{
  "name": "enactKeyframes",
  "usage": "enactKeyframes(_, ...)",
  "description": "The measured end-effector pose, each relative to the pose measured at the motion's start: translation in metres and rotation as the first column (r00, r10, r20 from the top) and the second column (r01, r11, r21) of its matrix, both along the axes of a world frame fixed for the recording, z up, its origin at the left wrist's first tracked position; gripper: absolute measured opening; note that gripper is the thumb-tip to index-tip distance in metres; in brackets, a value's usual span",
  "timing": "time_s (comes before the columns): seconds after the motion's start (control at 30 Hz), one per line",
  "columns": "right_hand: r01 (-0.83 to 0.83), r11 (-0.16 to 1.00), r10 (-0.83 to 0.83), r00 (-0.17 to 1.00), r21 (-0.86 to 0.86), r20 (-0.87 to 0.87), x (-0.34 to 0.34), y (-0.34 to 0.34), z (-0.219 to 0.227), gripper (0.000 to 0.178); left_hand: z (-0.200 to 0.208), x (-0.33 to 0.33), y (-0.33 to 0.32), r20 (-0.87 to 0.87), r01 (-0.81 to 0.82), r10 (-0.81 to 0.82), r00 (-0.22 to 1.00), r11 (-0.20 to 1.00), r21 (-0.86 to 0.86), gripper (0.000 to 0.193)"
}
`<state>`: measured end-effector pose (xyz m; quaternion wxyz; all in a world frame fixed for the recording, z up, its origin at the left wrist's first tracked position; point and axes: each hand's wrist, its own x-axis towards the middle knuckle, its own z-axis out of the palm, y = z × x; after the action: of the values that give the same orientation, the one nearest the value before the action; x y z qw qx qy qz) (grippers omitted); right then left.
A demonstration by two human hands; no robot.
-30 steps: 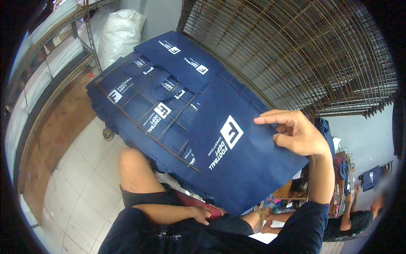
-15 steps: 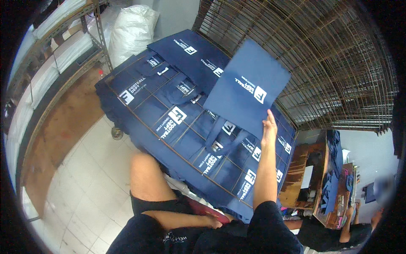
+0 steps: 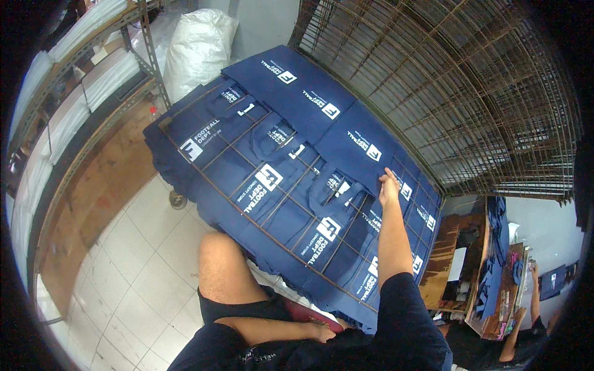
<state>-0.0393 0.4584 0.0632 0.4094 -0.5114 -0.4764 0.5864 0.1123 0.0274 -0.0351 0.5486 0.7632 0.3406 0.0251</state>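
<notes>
A navy fabric panel with a white print lies on the wire drying rack, beside two similar panels in the far row. At its near right corner is my right hand, thumb and fingers closed on the edge. My right arm reaches out over the rack. More navy pieces with white prints and looped strips lie under and between the wires. My left hand rests low by my lap, next to a dark red object; its fingers are mostly hidden.
Upright wire racks rise behind the panels. On the left stands a metal shelf with white stacks, near a white sack. A co-worker's arm shows at the right, by a wooden table bearing navy fabric.
The panel in my right hand came down from a raised, tilted position and now lies flat on the rack in line with the far row. My left hand stays by my lap.
</notes>
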Motion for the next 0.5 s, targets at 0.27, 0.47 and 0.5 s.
enactKeyframes(0.27,-0.076,0.997,0.076,0.997,0.017,-0.023,0.003,0.003,-0.005,0.057,0.005,0.009,0.000,0.015,0.022,-0.021,1.000,1.000,-0.009,0.045)
enactKeyframes(0.47,-0.077,0.996,0.076,0.997,0.035,0.031,-0.001,0.002,0.000,0.059,0.007,0.014,0.003,0.019,0.029,-0.029,0.999,1.000,-0.012,0.045)
enactKeyframes(0.5,-0.074,0.996,0.073,0.997,0.040,0.028,-0.001,0.002,-0.001,0.059,0.007,0.014,0.004,0.021,0.031,-0.031,0.999,0.999,-0.012,0.045)
